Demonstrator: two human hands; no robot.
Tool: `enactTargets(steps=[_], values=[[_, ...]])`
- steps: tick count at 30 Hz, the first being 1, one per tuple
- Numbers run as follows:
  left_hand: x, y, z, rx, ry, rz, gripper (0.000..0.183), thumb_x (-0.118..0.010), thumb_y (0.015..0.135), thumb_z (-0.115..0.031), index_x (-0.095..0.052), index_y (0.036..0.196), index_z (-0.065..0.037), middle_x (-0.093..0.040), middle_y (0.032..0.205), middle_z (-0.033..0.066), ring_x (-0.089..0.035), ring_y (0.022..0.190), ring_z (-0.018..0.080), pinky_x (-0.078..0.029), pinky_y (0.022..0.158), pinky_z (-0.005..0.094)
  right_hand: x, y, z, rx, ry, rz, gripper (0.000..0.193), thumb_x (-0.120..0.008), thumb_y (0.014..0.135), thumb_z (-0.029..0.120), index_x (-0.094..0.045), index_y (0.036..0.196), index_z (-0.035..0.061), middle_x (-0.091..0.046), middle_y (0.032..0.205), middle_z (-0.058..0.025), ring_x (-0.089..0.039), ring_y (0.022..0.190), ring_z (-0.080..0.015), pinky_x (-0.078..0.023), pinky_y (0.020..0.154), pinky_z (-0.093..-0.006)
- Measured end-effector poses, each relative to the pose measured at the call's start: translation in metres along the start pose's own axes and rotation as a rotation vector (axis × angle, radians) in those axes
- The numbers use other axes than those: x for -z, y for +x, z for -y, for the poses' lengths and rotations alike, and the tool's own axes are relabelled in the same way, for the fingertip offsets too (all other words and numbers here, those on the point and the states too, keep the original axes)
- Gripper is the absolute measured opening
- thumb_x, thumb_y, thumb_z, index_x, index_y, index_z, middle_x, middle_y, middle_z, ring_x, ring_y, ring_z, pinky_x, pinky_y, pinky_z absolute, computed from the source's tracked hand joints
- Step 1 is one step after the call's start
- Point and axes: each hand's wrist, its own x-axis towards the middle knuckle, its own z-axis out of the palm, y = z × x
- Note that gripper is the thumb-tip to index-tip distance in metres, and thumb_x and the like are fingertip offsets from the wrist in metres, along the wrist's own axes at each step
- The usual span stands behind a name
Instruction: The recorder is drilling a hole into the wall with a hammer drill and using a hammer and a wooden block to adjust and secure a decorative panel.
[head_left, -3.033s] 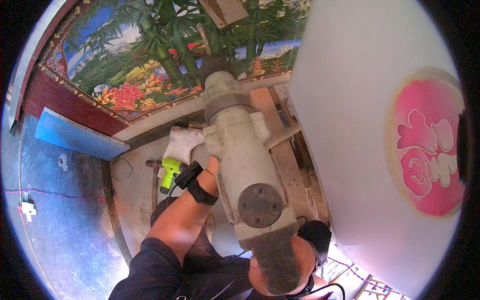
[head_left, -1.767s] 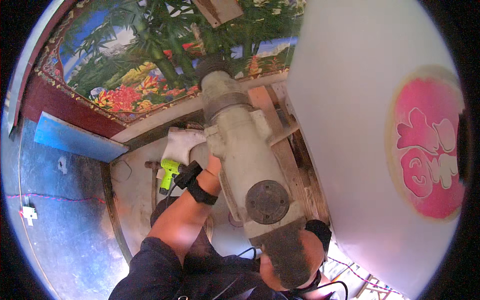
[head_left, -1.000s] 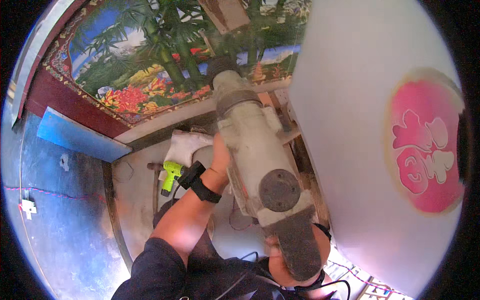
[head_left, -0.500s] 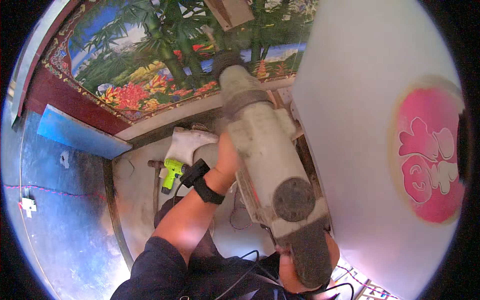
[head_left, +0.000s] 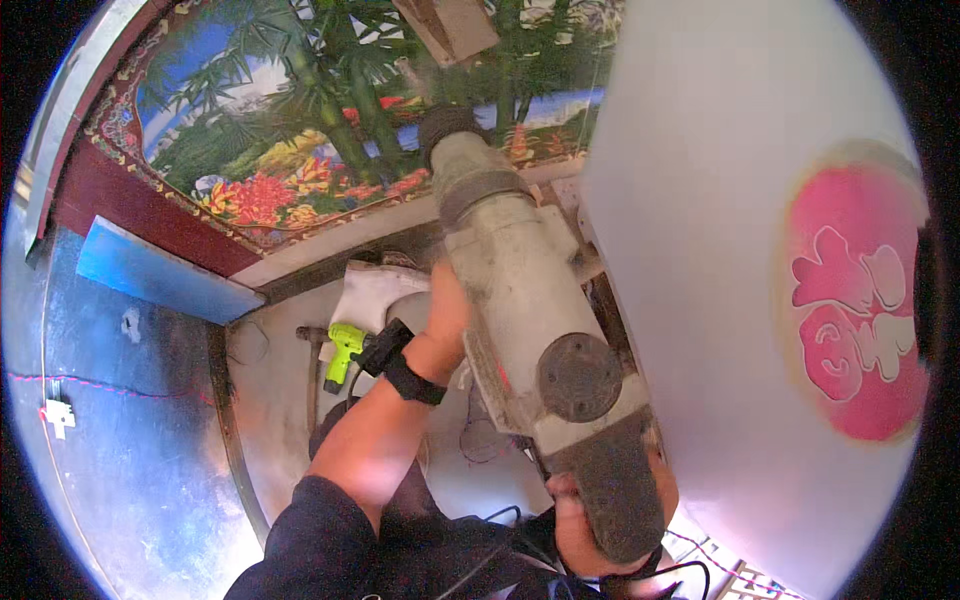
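Observation:
A large, dusty grey rotary hammer drill (head_left: pixel 525 285) slants across the middle, its black chuck (head_left: pixel 449 123) toward the far side. A thin bit (head_left: pixel 411 78) sticks out of the chuck in front of a painted panel (head_left: pixel 330 120) of bamboo and flowers. The drill's dark rear handle (head_left: pixel 612 495) is wrapped by my right hand (head_left: pixel 575 525), closed round it. Against the left side of the body, my left hand (head_left: pixel 450 300) bears the drill's weight; its fingers are hidden behind the tool. A wristband sits on my left wrist.
Below lie a lime-green cordless drill (head_left: pixel 346 350), a hammer (head_left: pixel 312 345) and a white boot-like thing (head_left: pixel 372 292). A wooden piece (head_left: pixel 450 28) juts near the bit. A pale panel with a pink emblem (head_left: pixel 858 300) stands close on the right; a blue board (head_left: pixel 165 270) is at left.
The rotary hammer drill has shifted slightly left in view, with both hands still on it. The surroundings have moved only a little.

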Motion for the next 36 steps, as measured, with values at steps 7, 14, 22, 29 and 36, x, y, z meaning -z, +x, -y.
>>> enactTargets(steps=[7,14,22,29,36], values=[[-0.022,-0.016,-0.023,0.117,-0.08,-0.007,0.023,-0.047,0.098,-0.016,-0.063,0.104,-0.002,-0.065,0.097,0.0045,-0.064,0.083,0.015,-0.055,0.073,0.0313,0.0,0.002,-0.009,0.086,0.034,0.034,0.025,-0.073,0.066,0.012,-0.07,0.09,0.0071,-0.068,0.083,-0.0089,-0.065,0.074,-0.0302,-0.05,0.068,-0.0403],[-0.022,-0.016,-0.026,0.018,-0.043,0.007,0.023,-0.047,0.098,-0.013,-0.065,0.106,-0.001,-0.066,0.098,0.004,-0.064,0.085,0.0132,-0.053,0.071,0.0289,0.005,0.001,-0.006,0.142,-0.258,0.002,0.021,-0.076,0.065,0.015,-0.071,0.085,0.0106,-0.068,0.085,-0.0082,-0.064,0.076,-0.0333,-0.048,0.072,-0.0449],[-0.02,0.001,-0.004,0.025,-0.105,0.121,0.024,-0.046,0.097,-0.013,-0.065,0.105,0.0,-0.067,0.1,0.0057,-0.065,0.085,0.0155,-0.054,0.076,0.0315,0.006,0.007,0.001,0.067,-0.161,0.019,0.023,-0.076,0.067,0.016,-0.072,0.089,0.0104,-0.068,0.087,-0.0085,-0.065,0.078,-0.0345,-0.05,0.074,-0.0454],[-0.02,-0.003,-0.011,-0.121,-0.132,0.197,0.023,-0.049,0.097,-0.015,-0.065,0.105,-0.001,-0.067,0.1,0.0057,-0.065,0.085,0.0158,-0.055,0.078,0.0324,0.002,-0.001,-0.002,-0.005,-0.188,0.074,0.029,-0.074,0.066,0.014,-0.07,0.094,0.0087,-0.068,0.09,-0.0112,-0.065,0.081,-0.0349,-0.05,0.072,-0.0444],[-0.01,0.009,-0.011,-0.256,0.13,0.2,0.022,-0.05,0.097,-0.014,-0.065,0.104,0.0,-0.068,0.098,0.0053,-0.065,0.086,0.0155,-0.055,0.075,0.032,0.006,-0.006,0.016,0.029,-0.301,-0.051,0.031,-0.072,0.064,0.013,-0.069,0.093,0.0058,-0.067,0.085,-0.0109,-0.065,0.078,-0.0349,-0.051,0.071,-0.0427]])
